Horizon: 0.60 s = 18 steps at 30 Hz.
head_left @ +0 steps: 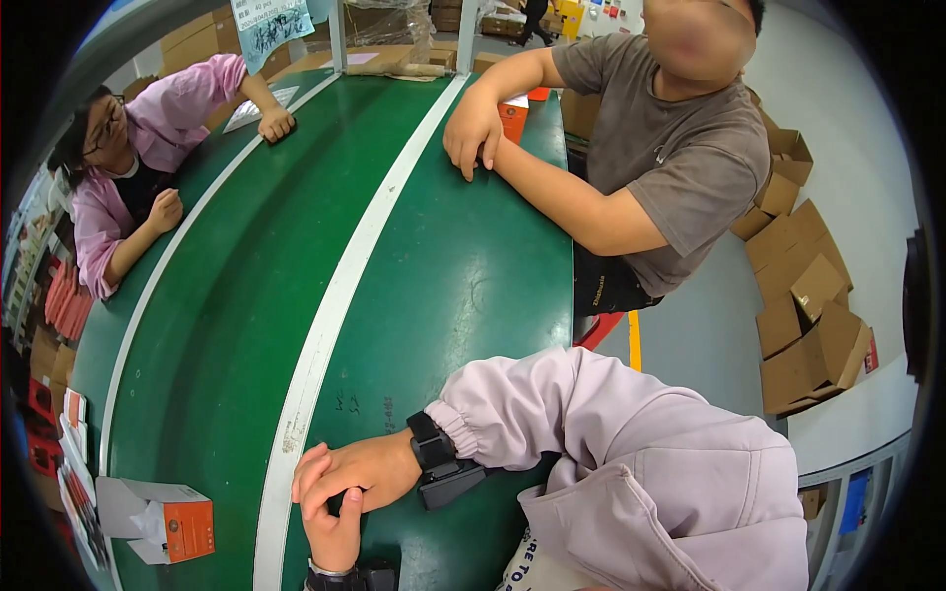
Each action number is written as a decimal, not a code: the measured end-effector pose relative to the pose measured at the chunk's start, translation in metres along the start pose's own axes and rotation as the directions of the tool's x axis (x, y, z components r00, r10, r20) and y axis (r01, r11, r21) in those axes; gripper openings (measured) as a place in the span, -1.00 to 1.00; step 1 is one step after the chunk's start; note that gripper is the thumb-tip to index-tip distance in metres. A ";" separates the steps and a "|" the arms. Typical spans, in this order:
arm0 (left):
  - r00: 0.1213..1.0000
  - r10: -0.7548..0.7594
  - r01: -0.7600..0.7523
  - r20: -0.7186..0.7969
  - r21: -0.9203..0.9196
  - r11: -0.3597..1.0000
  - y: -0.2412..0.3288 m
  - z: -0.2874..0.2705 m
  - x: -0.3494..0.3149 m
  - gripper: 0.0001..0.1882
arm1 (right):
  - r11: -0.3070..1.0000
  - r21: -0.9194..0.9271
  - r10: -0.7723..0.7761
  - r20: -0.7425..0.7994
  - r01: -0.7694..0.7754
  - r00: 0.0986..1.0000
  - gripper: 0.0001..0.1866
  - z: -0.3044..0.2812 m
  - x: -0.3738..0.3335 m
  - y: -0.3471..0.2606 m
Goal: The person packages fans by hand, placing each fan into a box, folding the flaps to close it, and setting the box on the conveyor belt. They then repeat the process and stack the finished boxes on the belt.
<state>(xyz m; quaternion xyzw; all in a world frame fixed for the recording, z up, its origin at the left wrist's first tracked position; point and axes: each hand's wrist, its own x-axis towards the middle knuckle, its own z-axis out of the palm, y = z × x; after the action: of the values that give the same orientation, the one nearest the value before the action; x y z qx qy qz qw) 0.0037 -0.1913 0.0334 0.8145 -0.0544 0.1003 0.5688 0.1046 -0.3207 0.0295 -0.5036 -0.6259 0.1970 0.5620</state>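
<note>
My right hand (379, 473) comes in from the right in a pale pink sleeve, with a black band and black device (431, 448) at its wrist. It lies across my left hand (333, 540), which reaches up from the lower edge with a dark band at its wrist. The fingers of both hands are folded together, partly hiding each other, and no tool or part shows in them. They rest over the green table (463, 286), close to the white strip (330, 295) along it. An open white-and-orange box (187, 530) stands at the lower left, with white wrapping inside.
Across the table a person in a pink shirt (192, 94) leans on the surface. Another person in a brown T-shirt (660, 128) sits at the right, forearms crossed near an orange box (512, 118). Cardboard cartons (813, 355) lie against the wall. Papers (77, 473) stand at the left edge.
</note>
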 end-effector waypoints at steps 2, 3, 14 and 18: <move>1.000 0.006 -0.006 0.001 0.006 1.000 0.000 0.000 0.001 -0.51 | 1.000 -0.005 -0.008 0.005 0.008 1.000 -0.59 0.000 0.000 0.001; 1.000 0.008 -0.008 0.001 0.004 1.000 -0.001 0.000 0.000 -0.51 | 1.000 -0.006 -0.016 0.007 0.016 1.000 -0.59 0.000 0.001 0.002; 0.999 0.006 -0.006 0.035 0.004 1.000 -0.001 -0.004 -0.002 -0.51 | 1.000 -0.018 -0.007 0.004 0.007 1.000 -0.58 0.003 0.001 0.002; 0.999 -0.008 0.007 0.042 0.010 1.000 -0.001 -0.003 -0.001 -0.51 | 1.000 -0.016 -0.015 0.009 0.015 1.000 -0.58 0.003 0.002 0.003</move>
<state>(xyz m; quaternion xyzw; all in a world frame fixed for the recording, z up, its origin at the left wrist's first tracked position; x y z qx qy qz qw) 0.0022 -0.1878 0.0335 0.8195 -0.0628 0.0815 0.5637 0.1035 -0.3168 0.0272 -0.5027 -0.6336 0.1899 0.5566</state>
